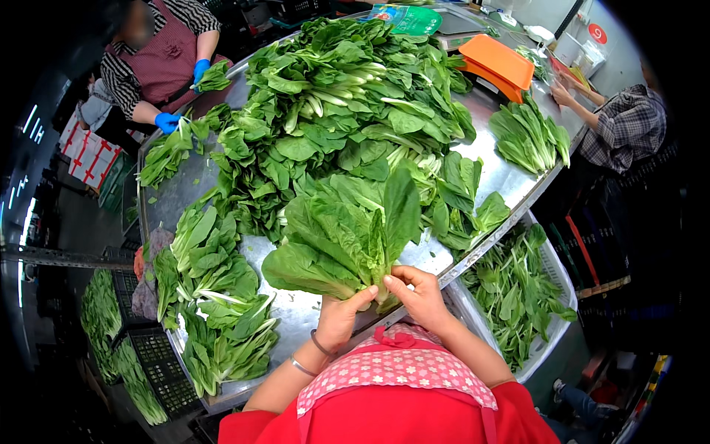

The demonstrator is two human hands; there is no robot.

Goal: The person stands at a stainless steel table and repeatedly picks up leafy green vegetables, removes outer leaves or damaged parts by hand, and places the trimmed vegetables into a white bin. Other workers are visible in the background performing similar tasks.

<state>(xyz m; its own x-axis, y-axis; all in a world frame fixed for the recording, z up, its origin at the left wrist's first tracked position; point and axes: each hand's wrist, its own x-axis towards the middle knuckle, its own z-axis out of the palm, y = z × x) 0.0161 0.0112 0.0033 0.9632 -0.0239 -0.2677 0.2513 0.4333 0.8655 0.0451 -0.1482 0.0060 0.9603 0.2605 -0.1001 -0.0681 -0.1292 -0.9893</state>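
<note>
A bunch of leafy greens (349,233) is held at its stem end between both hands, above the near edge of the metal table (299,319). My left hand (344,316) grips the base from the left, its thumb on the stems. From the right, my right hand (416,294) pinches the same base with thumb and fingers. Beyond the bunch lies a large heap of loose greens (316,116). More bunches (227,338) rest on the table to the left of my hands.
A white plastic basket (560,294) of greens stands below the table's right edge. Black crates (161,372) are at lower left. An orange scale (499,61) stands at the back right. A gloved co-worker (155,61) handles greens at left; another person (627,127) is at right.
</note>
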